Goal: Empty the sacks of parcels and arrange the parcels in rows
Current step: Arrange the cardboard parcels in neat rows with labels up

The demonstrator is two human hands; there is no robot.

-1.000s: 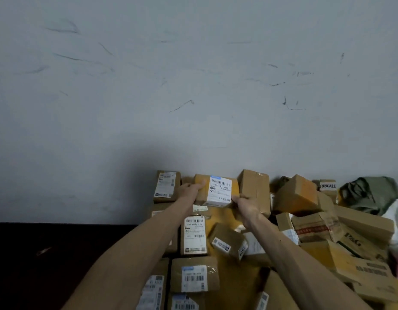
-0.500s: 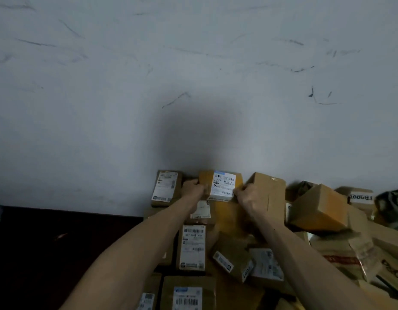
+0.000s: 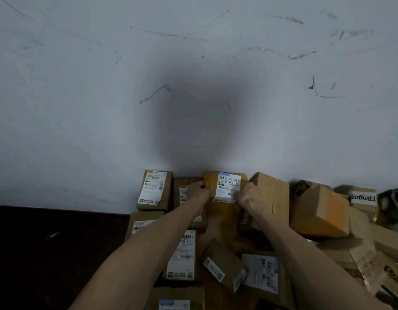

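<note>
A small brown parcel with a blue-topped white label (image 3: pixel 226 186) stands against the white wall in the back row. My left hand (image 3: pixel 197 192) grips its left edge and my right hand (image 3: pixel 247 196) grips its right edge. Left of it stands a labelled parcel (image 3: pixel 154 190), and another parcel (image 3: pixel 183 186) sits partly hidden behind my left hand. To the right a plain cardboard box (image 3: pixel 271 193) leans against the wall. In front, below my arms, lie more labelled parcels (image 3: pixel 182 253) in rough rows.
A loose heap of cardboard boxes (image 3: pixel 321 213) fills the right side, with a dark green sack (image 3: pixel 392 204) at the far right edge. Dark floor (image 3: pixel 48 253) lies to the left. The scuffed white wall (image 3: pixel 193 86) closes off the back.
The labelled parcel in both hands has gone back to the wall, into the gap between neighbouring parcels. My head has come nearer and turned slightly left, pushing the heap rightward in view.
</note>
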